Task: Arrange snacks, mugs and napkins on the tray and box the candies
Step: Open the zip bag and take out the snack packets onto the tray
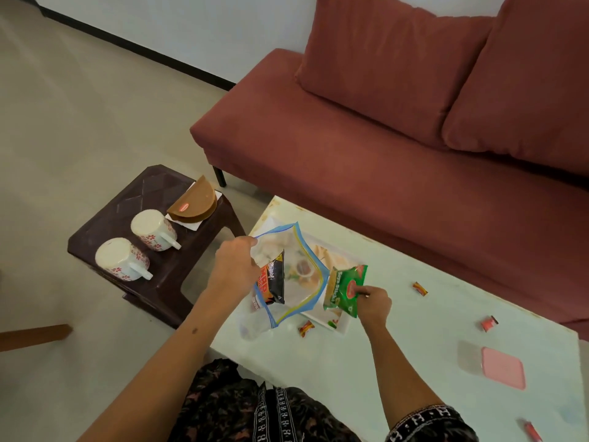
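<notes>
My left hand (237, 266) pinches the clear blue-edged zip bag (291, 275), holding a black "MAD" snack packet (273, 280), above the white tray (339, 327) on the worktop (414, 339); my right hand (373, 303) grips a glossy green "Soya Sticks" packet (347, 290).

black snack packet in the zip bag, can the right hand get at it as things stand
Probably not yet: the right hand is shut on the green snack packet. The black snack packet itself sits exposed in the zip bag mouth, held open by the left hand.
</notes>
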A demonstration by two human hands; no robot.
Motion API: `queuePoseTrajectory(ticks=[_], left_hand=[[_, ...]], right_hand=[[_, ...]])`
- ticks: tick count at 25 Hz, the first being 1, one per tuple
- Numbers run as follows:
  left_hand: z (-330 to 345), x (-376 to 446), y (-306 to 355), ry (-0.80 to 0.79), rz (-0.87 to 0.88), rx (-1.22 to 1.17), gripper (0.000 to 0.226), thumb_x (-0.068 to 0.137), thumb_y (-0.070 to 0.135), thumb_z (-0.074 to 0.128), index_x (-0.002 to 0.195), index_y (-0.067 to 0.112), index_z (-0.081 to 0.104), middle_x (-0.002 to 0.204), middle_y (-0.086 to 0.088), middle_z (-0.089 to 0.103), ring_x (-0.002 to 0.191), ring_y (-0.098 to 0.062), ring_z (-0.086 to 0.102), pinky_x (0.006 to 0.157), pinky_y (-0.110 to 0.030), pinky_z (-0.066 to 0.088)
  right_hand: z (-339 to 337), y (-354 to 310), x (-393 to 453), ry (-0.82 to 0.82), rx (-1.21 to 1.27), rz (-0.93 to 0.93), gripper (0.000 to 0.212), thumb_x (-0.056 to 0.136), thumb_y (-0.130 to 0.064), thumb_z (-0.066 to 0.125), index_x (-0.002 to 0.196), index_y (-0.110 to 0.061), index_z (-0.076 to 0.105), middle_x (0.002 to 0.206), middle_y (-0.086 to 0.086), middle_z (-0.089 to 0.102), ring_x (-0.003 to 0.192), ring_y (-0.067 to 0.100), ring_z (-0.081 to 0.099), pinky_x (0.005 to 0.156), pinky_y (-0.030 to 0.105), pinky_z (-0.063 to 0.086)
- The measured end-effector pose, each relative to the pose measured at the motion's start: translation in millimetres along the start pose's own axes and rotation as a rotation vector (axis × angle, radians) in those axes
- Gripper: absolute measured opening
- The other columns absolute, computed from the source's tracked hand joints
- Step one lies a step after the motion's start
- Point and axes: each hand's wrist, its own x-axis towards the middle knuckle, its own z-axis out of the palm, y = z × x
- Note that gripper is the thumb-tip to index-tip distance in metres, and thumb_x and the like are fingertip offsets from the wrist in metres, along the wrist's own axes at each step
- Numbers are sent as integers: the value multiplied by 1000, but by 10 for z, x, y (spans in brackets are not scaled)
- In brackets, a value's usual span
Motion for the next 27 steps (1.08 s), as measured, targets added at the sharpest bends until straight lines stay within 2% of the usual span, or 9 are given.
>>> queuePoseTrajectory(ticks=[9,12,15,17,18,20,22,25,27], left_hand=[[126,-73,15,-29,25,-15,47,86,3,56,132,12,50,130,-9,56,108,-21,60,93,-30,48],[159,-93,15,-34,35,-5,46,87,3,54,131,13,51,131,-8,57,113,-21,57,96,-30,46],[205,-79,7,-33,55,11,45,87,3,50,131,13,51,133,-7,56,121,-23,53,100,-31,43],[223,-84,32,-37,62,12,45,88,5,51,132,13,50,134,-6,56,120,-24,53,101,-32,44],[227,-100,53,-36,67,15,45,88,6,52,132,14,50,134,-7,56,119,-24,55,100,-33,46],[232,-137,83,-30,90,23,45,89,8,54,133,15,49,133,-7,56,116,-25,56,98,-34,48],[238,-178,102,-30,109,23,46,89,9,55,134,15,48,133,-9,55,116,-25,56,99,-34,47],[273,-262,108,-67,143,41,45,88,10,56,133,15,49,132,-9,56,119,-25,53,99,-34,45],[286,-296,107,-88,143,48,46,88,13,59,132,16,49,132,-8,56,120,-24,53,100,-34,45]], right_hand=[[-84,479,315,-109,-250,194,28,86,-9,58,111,-10,69,116,16,68,105,35,61,84,33,49],[-207,68,245,104,65,204,32,86,-9,57,117,-7,64,122,14,64,110,30,60,90,31,46],[-350,-605,-284,321,480,-159,18,86,-9,57,101,-13,66,99,6,69,89,17,64,74,20,47],[-304,-897,-687,161,442,-393,11,84,-10,58,87,-17,66,80,2,68,70,6,62,64,12,45],[-202,-945,-790,17,283,-445,8,83,-12,59,81,-15,65,74,0,67,66,4,61,61,11,44],[69,-944,-782,-272,-138,-381,23,82,-24,62,65,-8,59,67,4,65,68,18,64,59,24,44],[299,-848,-644,-427,-375,-173,42,81,-35,65,56,-11,41,71,10,61,80,30,66,59,29,41],[476,-725,-542,-497,-331,-16,37,81,-34,67,64,-11,44,81,12,61,95,33,67,64,31,44],[536,-687,-563,-473,-329,9,25,82,-24,67,89,-2,58,96,16,66,101,34,65,68,31,49]])
